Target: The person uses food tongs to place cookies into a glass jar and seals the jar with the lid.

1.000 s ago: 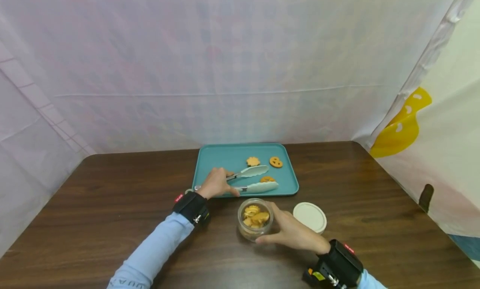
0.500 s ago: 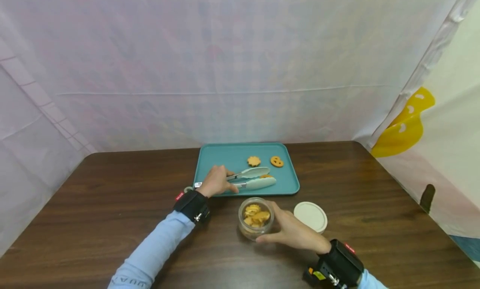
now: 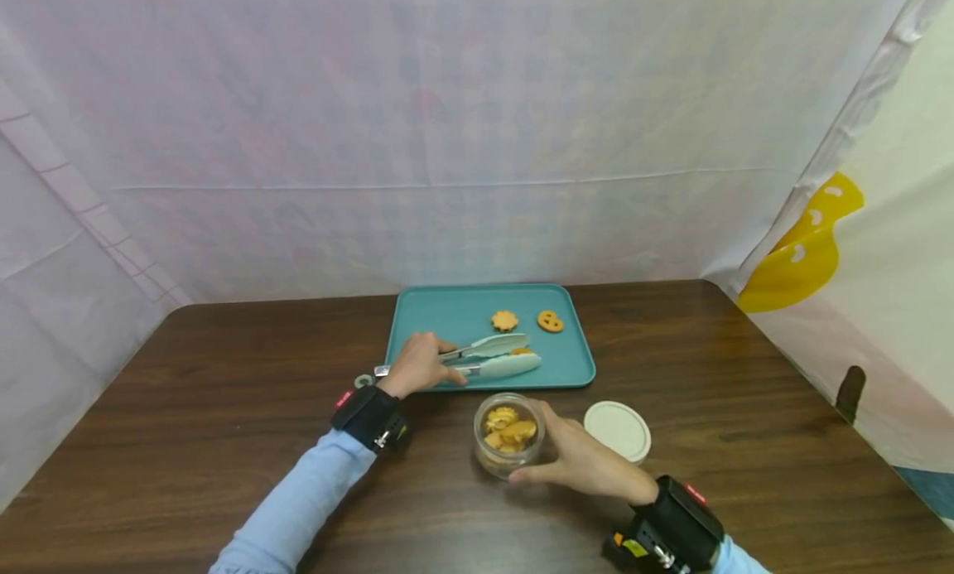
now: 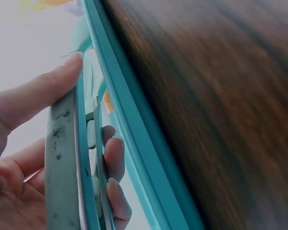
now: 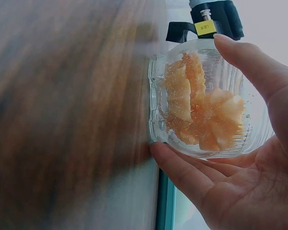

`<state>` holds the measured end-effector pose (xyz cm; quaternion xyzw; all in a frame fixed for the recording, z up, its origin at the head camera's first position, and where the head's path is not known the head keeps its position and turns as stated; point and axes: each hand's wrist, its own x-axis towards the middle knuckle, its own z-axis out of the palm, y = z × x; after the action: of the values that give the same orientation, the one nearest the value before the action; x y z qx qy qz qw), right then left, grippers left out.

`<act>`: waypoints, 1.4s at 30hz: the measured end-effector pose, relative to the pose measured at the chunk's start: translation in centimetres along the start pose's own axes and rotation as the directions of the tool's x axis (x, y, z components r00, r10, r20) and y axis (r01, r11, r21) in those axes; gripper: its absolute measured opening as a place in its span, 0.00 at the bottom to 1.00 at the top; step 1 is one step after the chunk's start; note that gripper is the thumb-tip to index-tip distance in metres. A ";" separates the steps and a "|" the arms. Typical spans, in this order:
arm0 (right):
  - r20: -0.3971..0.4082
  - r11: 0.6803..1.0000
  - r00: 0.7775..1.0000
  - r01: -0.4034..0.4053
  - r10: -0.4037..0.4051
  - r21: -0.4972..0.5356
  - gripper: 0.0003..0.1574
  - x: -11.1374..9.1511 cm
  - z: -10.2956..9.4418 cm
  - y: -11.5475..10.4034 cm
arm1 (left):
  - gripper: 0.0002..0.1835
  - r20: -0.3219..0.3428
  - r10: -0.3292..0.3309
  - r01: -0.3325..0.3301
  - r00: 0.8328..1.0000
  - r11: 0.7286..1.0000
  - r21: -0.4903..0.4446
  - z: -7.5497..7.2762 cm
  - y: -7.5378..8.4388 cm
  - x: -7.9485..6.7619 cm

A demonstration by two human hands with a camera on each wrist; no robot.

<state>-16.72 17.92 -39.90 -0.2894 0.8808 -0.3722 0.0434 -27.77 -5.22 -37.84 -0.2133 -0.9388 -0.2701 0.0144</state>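
One cookie (image 3: pixel 522 351) shows between the tongs (image 3: pixel 510 365) over the tray (image 3: pixel 440 305); the left hand (image 3: pixel 417 364) grips them half-spread, likely to control the squeeze. The right hand (image 3: pixel 574 458) curls round the jar (image 3: pixel 489 465) on the surface (image 3: pixel 201 408), seemingly steadying it.

Soft, fairly even light fills the head view. Pale glare spreads over the near middle of the bench (image 3: pixel 447 508), and a diffuse shadow lies just right of the left sleeve (image 3: pixel 305 491). The far cloth (image 3: pixel 417 127) is bright and low in contrast, its pattern washed faint. The wide lens splays the bench's sides. In the left wrist view the background burns nearly white behind the tongs (image 4: pixel 62 167), while wood grain smears. The right wrist view shows small highlights on the jar (image 5: pixel 206 100) beside dim, blurred wood.
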 end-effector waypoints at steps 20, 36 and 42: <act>-0.003 1.000 1.000 0.005 -0.005 0.004 0.53 -0.1 0.1 0.0 | 0.30 0.038 0.185 -0.179 0.982 0.975 -0.131 -3.7 -3.4 -2.9; -0.020 1.000 1.000 0.011 -0.011 -0.005 0.51 -0.3 0.1 0.0 | 0.31 0.044 0.219 -0.209 0.975 0.963 -0.169 -6.2 -5.6 -5.2; -0.011 1.000 1.000 0.007 -0.007 0.008 0.52 -0.3 0.2 0.1 | 0.31 0.059 0.252 -0.237 0.966 0.953 -0.188 -6.6 -5.1 -5.5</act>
<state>-16.51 18.05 -40.15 -0.2900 0.8787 -0.3773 0.0383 -25.38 -14.67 -35.48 -0.3395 -0.8768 -0.3405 -0.0104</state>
